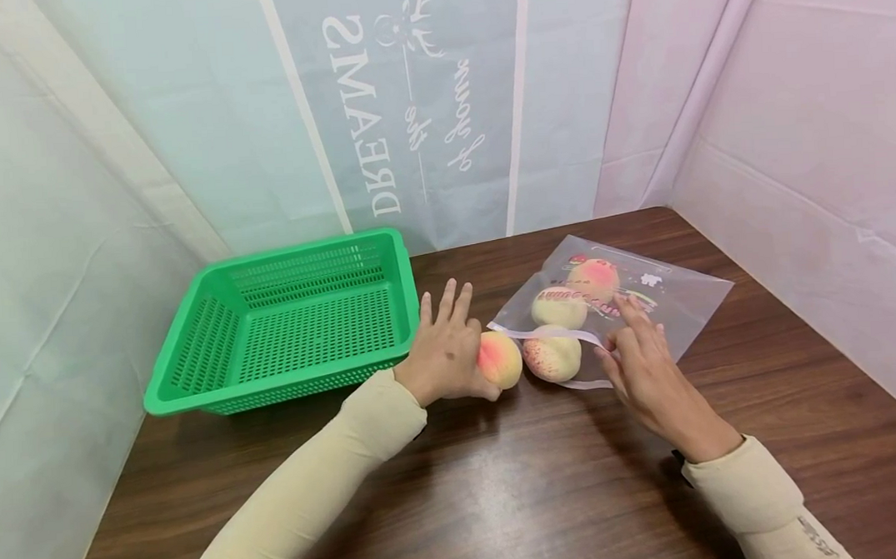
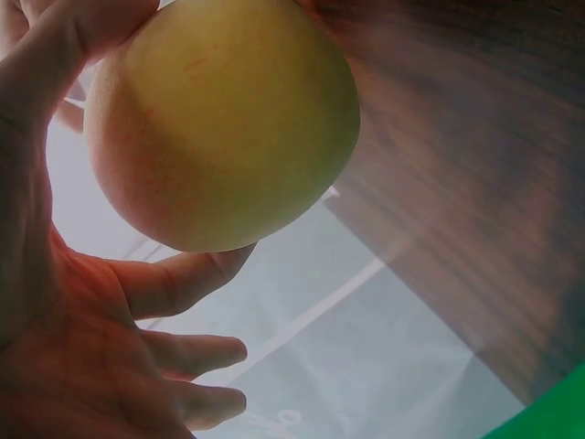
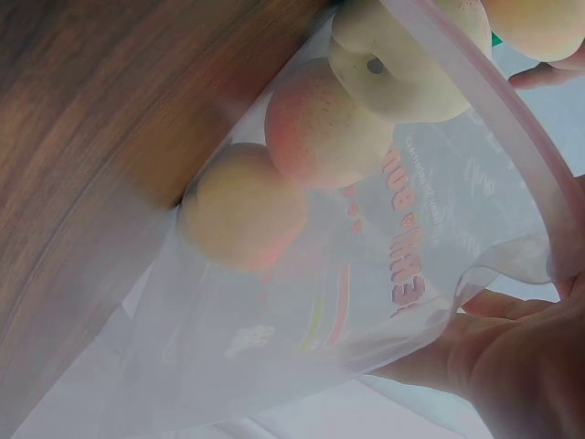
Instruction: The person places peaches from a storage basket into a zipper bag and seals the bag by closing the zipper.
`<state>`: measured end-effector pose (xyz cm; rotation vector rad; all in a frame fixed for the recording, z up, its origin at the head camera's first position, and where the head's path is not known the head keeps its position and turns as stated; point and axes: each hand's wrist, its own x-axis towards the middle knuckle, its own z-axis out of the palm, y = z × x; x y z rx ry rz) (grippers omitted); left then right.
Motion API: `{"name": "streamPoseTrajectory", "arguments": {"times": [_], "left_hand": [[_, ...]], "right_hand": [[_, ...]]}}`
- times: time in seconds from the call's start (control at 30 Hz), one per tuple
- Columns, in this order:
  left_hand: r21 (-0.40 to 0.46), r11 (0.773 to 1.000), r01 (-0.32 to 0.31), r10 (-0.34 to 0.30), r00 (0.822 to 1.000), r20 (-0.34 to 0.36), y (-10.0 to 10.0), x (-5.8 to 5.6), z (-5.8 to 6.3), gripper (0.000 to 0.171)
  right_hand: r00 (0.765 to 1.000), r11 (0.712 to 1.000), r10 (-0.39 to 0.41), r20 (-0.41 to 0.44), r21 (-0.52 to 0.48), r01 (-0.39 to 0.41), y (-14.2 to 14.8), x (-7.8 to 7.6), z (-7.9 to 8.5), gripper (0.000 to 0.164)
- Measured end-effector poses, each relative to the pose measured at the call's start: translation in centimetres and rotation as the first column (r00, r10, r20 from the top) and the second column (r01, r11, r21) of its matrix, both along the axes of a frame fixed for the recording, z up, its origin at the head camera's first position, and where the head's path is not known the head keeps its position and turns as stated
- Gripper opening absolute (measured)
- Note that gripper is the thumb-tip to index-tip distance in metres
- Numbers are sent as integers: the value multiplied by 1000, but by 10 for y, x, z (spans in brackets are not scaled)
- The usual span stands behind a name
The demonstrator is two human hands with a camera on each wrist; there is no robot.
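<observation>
My left hand (image 1: 447, 354) pinches a yellow-red peach (image 1: 500, 361) between thumb and index finger, the other fingers spread apart. This peach (image 2: 224, 123) is just left of the mouth of a clear printed plastic bag (image 1: 667, 320). Inside the bag lie a red-blushed peach (image 1: 594, 280) at the far end and a pale peach (image 1: 559, 310) in the middle. A speckled peach (image 1: 553, 358) sits at the mouth, partly under the bag's edge. My right hand (image 1: 647, 371) grips the pale rim (image 3: 507, 101) of the bag, with fingers over its top side.
A green perforated plastic basket (image 1: 322, 327) stands left of my left hand, with no fruit visible in it. Brown wooden tabletop (image 1: 495, 494) lies in front of the hands. A printed cloth backdrop (image 1: 425, 105) and pale side walls (image 1: 809, 130) border the table.
</observation>
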<state>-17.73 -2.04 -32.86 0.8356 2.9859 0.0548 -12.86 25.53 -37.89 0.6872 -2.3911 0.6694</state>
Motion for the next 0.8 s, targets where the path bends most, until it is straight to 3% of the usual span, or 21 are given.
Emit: {"name": "streamPoseTrajectory", "arguments": {"times": [0.47, 0.8], "left_hand": [[3, 1000, 0, 0, 999, 46, 13, 3, -17, 79], [5, 1000, 16, -17, 1000, 24, 19, 5, -17, 81]], "right_hand": [[1000, 1000, 3, -14, 4, -3, -1, 1, -1, 46], [1000, 1000, -6, 5, 9, 6, -1, 2, 1, 30]]}}
